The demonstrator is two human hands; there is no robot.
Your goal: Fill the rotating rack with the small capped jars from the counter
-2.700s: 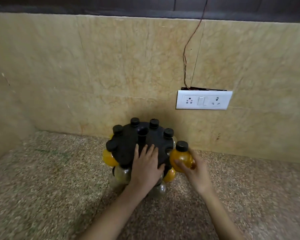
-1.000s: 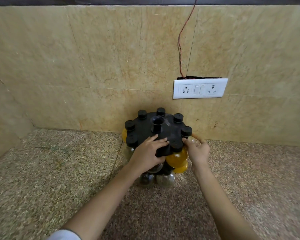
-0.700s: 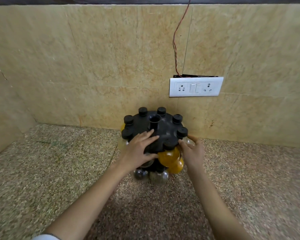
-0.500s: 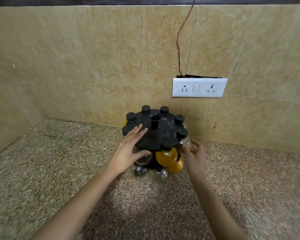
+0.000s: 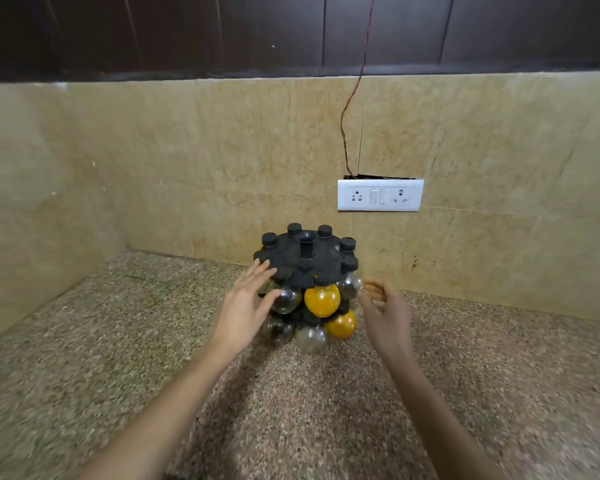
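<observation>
Black round plastic rotating rack (image 5: 305,261) at speckled stone worktop (image 5: 118,341) back edge, visible slots all filled | left hand (image 5: 245,306) spread, right hand (image 5: 385,313) loosely curled, both empty | round orange black-capped jar (image 5: 322,299) seated in front; no loose jars seen, likely done

Speckled granite counter (image 5: 118,358) bears the black rotating rack (image 5: 305,261), apparently full.

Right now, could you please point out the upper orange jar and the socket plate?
Upper orange jar (image 5: 322,299): head view, round belly.
Socket plate (image 5: 380,196): head view, middle switches.
</observation>
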